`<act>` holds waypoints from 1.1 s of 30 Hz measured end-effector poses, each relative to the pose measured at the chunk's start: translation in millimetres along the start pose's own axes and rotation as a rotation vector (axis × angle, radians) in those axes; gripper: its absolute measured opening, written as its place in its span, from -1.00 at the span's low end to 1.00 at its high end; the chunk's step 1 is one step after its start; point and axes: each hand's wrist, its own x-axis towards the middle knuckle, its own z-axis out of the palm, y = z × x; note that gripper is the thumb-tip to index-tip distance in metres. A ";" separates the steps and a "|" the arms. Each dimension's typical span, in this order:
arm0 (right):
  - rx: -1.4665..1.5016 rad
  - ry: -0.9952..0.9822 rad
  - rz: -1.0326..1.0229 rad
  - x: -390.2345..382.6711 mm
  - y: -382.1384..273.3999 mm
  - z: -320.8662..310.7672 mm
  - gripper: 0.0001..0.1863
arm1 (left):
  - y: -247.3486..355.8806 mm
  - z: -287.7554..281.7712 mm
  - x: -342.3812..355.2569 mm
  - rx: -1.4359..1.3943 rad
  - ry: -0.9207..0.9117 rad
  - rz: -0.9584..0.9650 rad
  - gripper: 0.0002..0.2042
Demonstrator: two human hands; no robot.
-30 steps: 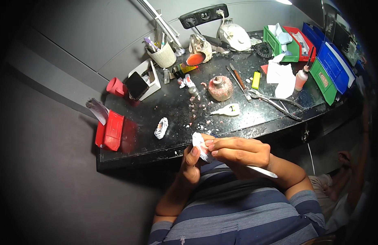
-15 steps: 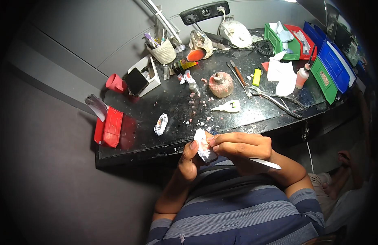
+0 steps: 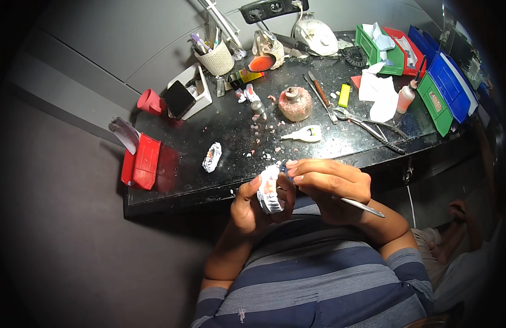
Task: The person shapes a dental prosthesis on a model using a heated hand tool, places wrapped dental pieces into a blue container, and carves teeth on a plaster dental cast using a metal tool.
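Note:
Near the bench's front edge, my left hand (image 3: 245, 209) grips a white plaster dental cast (image 3: 271, 201) with pinkish wax on its inner side. The thumb presses its left edge and fingers curl behind it. My right hand (image 3: 336, 187) is closed on a slim metal hand tool (image 3: 364, 207), whose flat silvery end sticks out past the palm to the lower right. Its other end is hidden by my fingers, which are just right of the cast. Another white dental cast (image 3: 212, 157) with orange-pink material lies on the black bench (image 3: 182, 183), to the left.
Beyond my hands are a white tube (image 3: 305, 134), a pinkish glass spirit burner (image 3: 295, 104), large metal pliers (image 3: 370, 131), a wooden-handled knife (image 3: 318, 90) and a yellow lighter (image 3: 344, 95). A red bin (image 3: 147, 162) stands left; a green bin (image 3: 436, 105) stands right. A person's arm (image 3: 467, 224) shows far right.
The cast has been turned so its toothed edge and inner side show more. My right hand has drawn slightly back to the right from it, still with the tool.

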 end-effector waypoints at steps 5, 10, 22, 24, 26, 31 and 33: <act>0.067 -0.083 -0.029 3.7 -1.1 2.0 -0.80 | -1.4 -8.7 -5.3 -0.252 -0.035 -0.053 -0.43; 0.101 -0.119 -0.049 2.0 0.5 4.9 -0.81 | -0.2 -6.9 -4.1 -0.236 -0.070 -0.060 -0.47; -0.057 0.199 0.162 -0.8 7.7 -5.4 -0.89 | -1.7 2.0 9.5 0.689 0.026 0.464 -0.46; 0.169 0.231 0.296 -7.8 10.9 -1.3 -0.86 | -2.0 -1.8 12.6 0.710 -0.030 0.566 -0.53; -0.158 0.117 -0.016 9.3 7.9 -10.0 -0.84 | -5.4 1.2 13.2 0.728 -0.030 0.616 -0.55; -0.048 0.070 -0.002 -0.4 -5.6 5.9 -0.80 | -11.2 0.1 18.7 0.922 -0.048 0.888 -0.53; -0.047 0.047 -0.067 -2.0 -3.4 10.0 -0.76 | -11.1 0.8 19.9 0.929 -0.057 0.910 -0.54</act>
